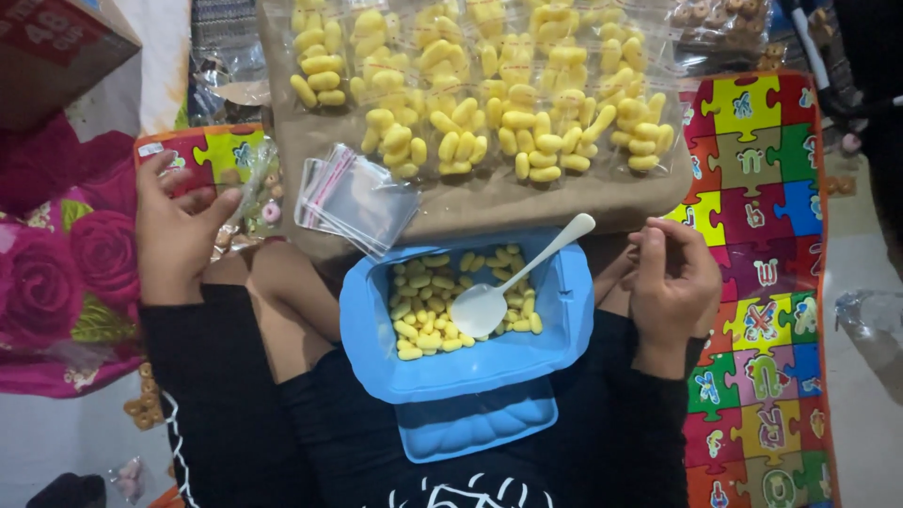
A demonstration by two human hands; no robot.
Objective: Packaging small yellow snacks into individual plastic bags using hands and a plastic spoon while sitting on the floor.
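Left hand (174,230) far left, fingers curled on a clear bag (246,188). Right hand (670,282) right of blue tub (372,329), fingers pinched, grip unclear. White spoon (517,277) resting in tub w/ yellow snacks (423,315).

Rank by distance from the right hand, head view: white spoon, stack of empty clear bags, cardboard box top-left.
From the right hand:
1. White spoon: just left of it, lying in the blue tub of yellow snacks.
2. Stack of empty clear bags: centre-left, on the brown board.
3. Cardboard box: far top-left corner.
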